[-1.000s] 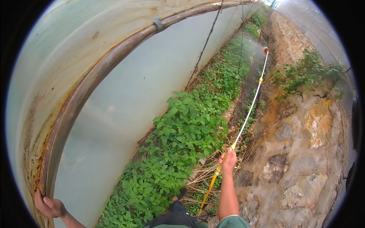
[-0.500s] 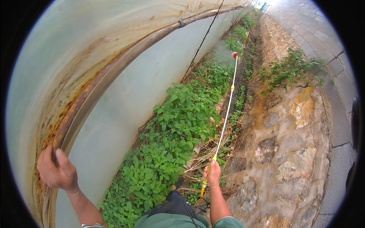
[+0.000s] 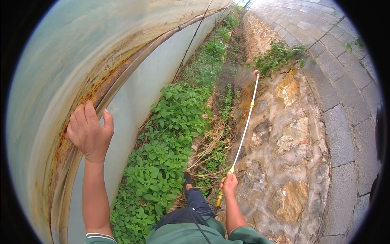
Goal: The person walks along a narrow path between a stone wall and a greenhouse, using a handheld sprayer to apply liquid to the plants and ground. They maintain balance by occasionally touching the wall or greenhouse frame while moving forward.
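My right hand [image 3: 230,184] is closed round the yellow handle of a spray wand [image 3: 244,129]. The long white tube slants up and away, and its reddish nozzle [image 3: 256,73] is beside a leafy plant [image 3: 278,57] on the stone wall. At the left, my left hand [image 3: 92,131] lies over a rusty rail [image 3: 135,58] along the plastic sheeting, fingers laid over it and thumb held out. That hand holds nothing loose.
Green weeds [image 3: 162,134] and dry stalks [image 3: 203,156] fill the narrow strip between the pale sheeting [image 3: 134,91] and the sloping stone wall [image 3: 280,162]. Grey paving [image 3: 345,134] runs along the right. A dark cord [image 3: 195,219] hangs by my legs.
The nozzle has swung right, from over the weed strip to the wall plant. My left hand has moved farther forward along the rail. My view has shifted right.
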### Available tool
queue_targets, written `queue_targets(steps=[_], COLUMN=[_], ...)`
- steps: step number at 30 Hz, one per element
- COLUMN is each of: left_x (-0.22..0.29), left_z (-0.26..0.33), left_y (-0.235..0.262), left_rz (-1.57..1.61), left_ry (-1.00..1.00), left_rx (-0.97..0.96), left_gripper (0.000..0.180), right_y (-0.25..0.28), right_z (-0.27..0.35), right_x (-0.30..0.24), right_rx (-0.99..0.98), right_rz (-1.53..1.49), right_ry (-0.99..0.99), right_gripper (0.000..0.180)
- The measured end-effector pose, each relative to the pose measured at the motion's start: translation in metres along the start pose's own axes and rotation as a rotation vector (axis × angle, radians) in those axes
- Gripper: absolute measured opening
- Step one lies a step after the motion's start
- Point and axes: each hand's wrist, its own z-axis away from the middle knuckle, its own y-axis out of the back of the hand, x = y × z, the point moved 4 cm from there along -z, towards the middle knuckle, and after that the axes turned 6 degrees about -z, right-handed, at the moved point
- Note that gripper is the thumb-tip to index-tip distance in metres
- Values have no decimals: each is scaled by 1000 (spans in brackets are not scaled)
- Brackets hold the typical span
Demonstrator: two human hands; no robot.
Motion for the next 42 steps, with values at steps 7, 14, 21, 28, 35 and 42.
queue_targets(steps=[7,14,21,28,35,42], left_x=[-4,-3,-1,0,2,1], left_z=[5,6,7,8,7,6], left_y=[-5,-3,-2,-6,-3,0], left_rz=[43,99,80,-31,-76,-30], left_ry=[19,21,14,-30,-59,-72], left_rx=[-44,-90,-63,23,44,46], left_gripper=[42,46,46,40,37,36], right_y=[32,53,52,27,58,97], right_z=[-20,-59,-81,-52,64,129], right_x=[-61,-129,-120,-9,115,150], right_rx=[176,261,192,139,107,118], right_rz=[-105,-78,-121,-61,108,239], right_ry=[205,453,401,170,-193,-325], right_gripper=[32,38,32,35,37,37])
